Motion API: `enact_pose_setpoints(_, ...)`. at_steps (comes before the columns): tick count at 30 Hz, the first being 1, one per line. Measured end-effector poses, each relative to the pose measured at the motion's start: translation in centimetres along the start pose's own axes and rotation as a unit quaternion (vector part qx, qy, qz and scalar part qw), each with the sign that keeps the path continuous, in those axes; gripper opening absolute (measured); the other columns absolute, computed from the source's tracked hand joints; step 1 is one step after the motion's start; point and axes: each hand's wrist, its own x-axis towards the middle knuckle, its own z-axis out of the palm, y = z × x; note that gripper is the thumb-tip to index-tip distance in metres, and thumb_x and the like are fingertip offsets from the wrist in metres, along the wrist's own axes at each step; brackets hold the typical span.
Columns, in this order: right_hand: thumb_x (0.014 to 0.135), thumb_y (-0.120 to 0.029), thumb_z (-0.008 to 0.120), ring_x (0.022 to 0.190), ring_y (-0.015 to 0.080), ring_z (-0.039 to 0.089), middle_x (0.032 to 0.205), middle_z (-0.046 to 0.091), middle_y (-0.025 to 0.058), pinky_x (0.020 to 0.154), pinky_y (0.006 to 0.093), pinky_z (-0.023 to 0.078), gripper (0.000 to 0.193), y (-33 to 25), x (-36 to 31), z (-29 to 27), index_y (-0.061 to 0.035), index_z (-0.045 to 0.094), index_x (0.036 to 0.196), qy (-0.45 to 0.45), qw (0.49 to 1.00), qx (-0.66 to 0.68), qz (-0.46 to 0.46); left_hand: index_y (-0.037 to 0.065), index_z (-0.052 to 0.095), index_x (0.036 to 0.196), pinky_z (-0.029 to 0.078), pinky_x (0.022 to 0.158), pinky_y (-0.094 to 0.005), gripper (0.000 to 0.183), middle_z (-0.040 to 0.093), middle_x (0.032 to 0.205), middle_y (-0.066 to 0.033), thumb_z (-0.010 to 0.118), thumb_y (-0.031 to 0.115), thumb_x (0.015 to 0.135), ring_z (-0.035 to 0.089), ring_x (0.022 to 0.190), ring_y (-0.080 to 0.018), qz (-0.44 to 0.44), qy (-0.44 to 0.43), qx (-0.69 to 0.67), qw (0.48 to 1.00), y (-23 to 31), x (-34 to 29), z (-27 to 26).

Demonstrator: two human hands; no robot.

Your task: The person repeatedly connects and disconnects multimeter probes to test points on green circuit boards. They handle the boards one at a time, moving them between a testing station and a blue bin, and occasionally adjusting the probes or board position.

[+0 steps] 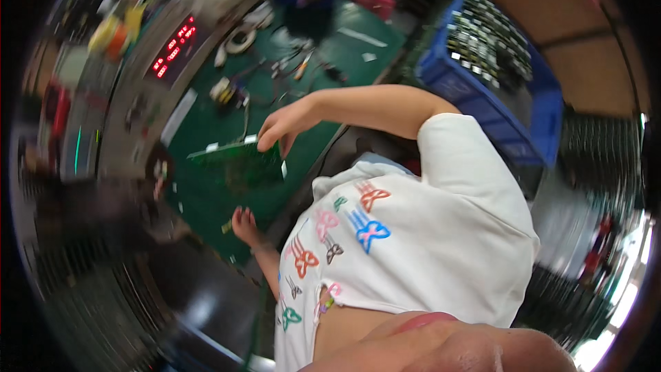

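At far left stands a grey box-shaped instrument (131, 107) with a red-lit digital display (175, 48). To its right, a green matte surface (206, 210) extends beneath both hands. Over it, a thin, flat green board (237, 160) with small white rectangular parts along its edges sits tilted; whether its lower edge touches the surface cannot be determined. The left hand (246, 227) is apart from the board, on its near-left side by the surface's edge, fingers loosely extended, gripping nothing visible. The right hand (284, 126) pinches the board's upper right corner between thumb and fingers. Beyond that hand lies an orange-handled tool (303, 66). At right, a blue plastic crate (451, 76) contains densely packed green boards (485, 41).
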Motion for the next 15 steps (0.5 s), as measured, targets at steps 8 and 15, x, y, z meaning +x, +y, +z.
enact_pose_setpoints(8, 0.075, -0.061, 0.071, 0.114, 0.0206, 0.052, 0.123, 0.057, 0.0098, 0.101, 0.0374, 0.040, 0.086, -2.2, -20.8, -0.5, 0.0037, 0.051, 0.128, 0.218, 0.868, -0.022, -0.446, 0.001, 0.056, 0.108, 0.049, 0.071, -0.0219, 0.017, 0.060, 0.100, -0.0054, 0.051, -0.001, 0.092, 0.059, 0.081, -0.0120, 0.061, -0.061, 0.029, 0.996, 3.9, 2.0, 9.8)
enact_pose_setpoints(15, 0.079, -0.051, 0.071, 0.125, 0.0229, 0.049, 0.134, 0.052, 0.0079, 0.107, 0.0452, 0.037, 0.075, 4.0, -45.8, 4.2, -0.0062, 0.048, 0.135, 0.718, 0.595, -0.119, -0.341, 0.002, 0.057, 0.108, 0.050, 0.076, -0.0226, 0.017, 0.060, 0.105, -0.0054, 0.053, -0.001, 0.092, 0.059, 0.086, -0.0130, 0.063, -0.172, 0.075, 0.980, 5.5, 2.2, 22.2)
